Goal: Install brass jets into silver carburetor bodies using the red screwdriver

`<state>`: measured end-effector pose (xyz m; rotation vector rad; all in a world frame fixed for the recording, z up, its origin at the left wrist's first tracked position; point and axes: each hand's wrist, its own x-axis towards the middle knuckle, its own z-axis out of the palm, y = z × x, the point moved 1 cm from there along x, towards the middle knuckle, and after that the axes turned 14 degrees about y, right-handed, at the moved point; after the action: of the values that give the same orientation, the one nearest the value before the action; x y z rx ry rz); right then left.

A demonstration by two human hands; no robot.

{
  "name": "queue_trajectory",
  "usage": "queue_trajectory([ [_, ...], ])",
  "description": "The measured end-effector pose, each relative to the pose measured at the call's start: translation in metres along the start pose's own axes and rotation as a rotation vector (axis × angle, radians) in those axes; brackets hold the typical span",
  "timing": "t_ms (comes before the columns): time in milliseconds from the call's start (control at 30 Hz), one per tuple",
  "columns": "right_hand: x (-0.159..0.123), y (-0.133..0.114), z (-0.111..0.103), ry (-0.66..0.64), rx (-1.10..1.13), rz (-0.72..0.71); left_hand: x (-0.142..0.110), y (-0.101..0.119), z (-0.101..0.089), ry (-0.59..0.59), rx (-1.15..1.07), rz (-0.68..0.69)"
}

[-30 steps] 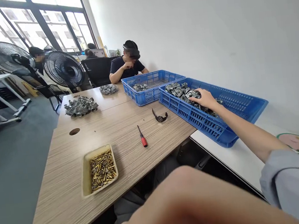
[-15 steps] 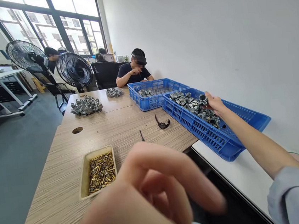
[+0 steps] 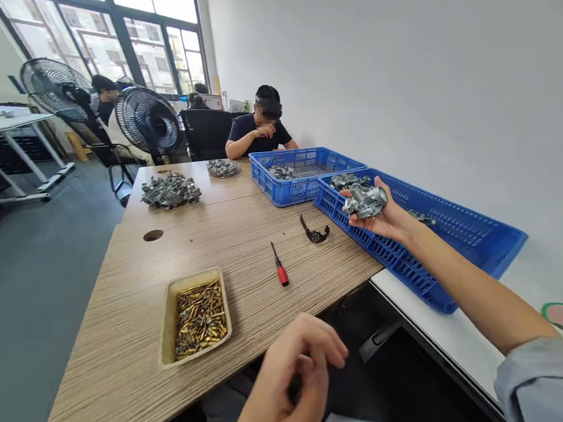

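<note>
My right hand (image 3: 383, 222) is out over the near blue crate (image 3: 485, 233), its palm turned up and its fingers around a silvery cast-metal part that looks like a carburetor body (image 3: 365, 201). More such metal bodies (image 3: 346, 181) lie in that crate, partly hidden behind the hand and forearm. In front of the table's near edge hovers my left hand (image 3: 299, 377), fingers loosely bent and apart from the thumb, with nothing seen in it. Beyond it on the table lies a screwdriver (image 3: 281, 273) with a red and black handle.
A cream tray (image 3: 166, 330) of small brass pieces stands at left. A black wristwatch (image 3: 317, 235) lies by the crate. Farther back are a heap of metal parts (image 3: 171, 190), a smaller pile (image 3: 223, 168) and a second blue crate (image 3: 284, 192). A co-worker (image 3: 243, 138) sits at the far end.
My right hand has lifted the carburetor body out of the pile and brought it left, palm up. My left hand has drawn lower and away from the camera, uncovering the screwdriver's handle.
</note>
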<state>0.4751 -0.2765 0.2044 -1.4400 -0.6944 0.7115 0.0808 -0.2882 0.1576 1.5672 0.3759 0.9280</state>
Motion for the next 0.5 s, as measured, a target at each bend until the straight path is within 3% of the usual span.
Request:
queue_trajectory([
  [100, -0.004, 0.031, 0.042, 0.028, -0.166, -0.120, 0.002, -0.030, 0.015, -0.319, 0.156, -0.063],
  [200, -0.004, 0.075, 0.084, 0.038, -0.413, -0.271, 0.006, -0.081, 0.036, -0.682, 0.315, -0.001],
  [300, -0.003, 0.120, 0.126, -0.024, -0.569, -0.346, 0.007, -0.141, 0.054, -0.866, 0.566, -0.040],
  [400, -0.003, 0.155, 0.161, -0.039, -0.701, -0.421, 0.007, -0.187, 0.067, -0.940, 0.750, -0.174],
  [500, -0.003, 0.177, 0.188, -0.063, -0.777, -0.475, 0.011, -0.211, 0.065, -0.700, 0.862, -0.230],
])
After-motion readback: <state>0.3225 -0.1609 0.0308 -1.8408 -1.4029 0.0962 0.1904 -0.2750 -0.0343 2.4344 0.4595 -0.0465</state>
